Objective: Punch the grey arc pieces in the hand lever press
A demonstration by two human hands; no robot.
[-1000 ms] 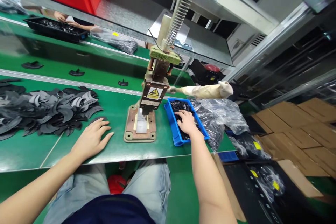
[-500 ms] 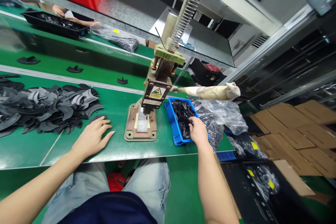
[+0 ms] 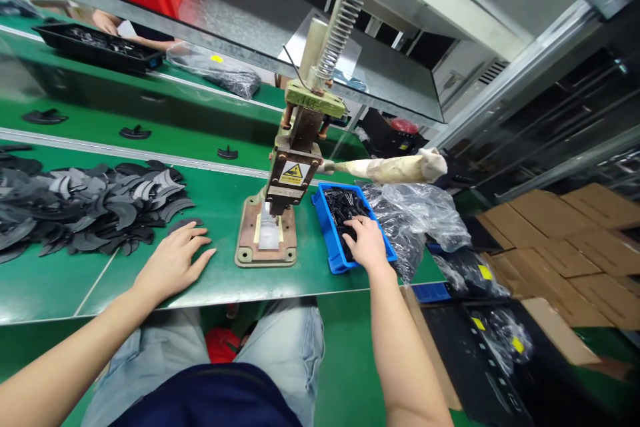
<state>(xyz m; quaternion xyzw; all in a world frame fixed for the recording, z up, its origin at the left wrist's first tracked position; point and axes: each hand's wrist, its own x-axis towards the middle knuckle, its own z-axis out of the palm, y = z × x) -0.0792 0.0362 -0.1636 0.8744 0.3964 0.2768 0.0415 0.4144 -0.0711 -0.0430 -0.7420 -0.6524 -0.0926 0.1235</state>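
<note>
One camera, worn on the person's head, looks forward and down over the dark navy cloth top [image 3: 205, 401] and faded blue denim trousers [image 3: 290, 347]. It faces the smooth green worktable [image 3: 217, 283] from just above its near edge, the upright metal spring press [image 3: 295, 177] near mid-view; brown cardboard boxes [image 3: 575, 240] lie farther off, rightward.

R hand [image 3: 369, 245] shifted L in blue bin [image 3: 329, 233]; fingers [image 3: 357, 221] prob. spread wider.
</note>
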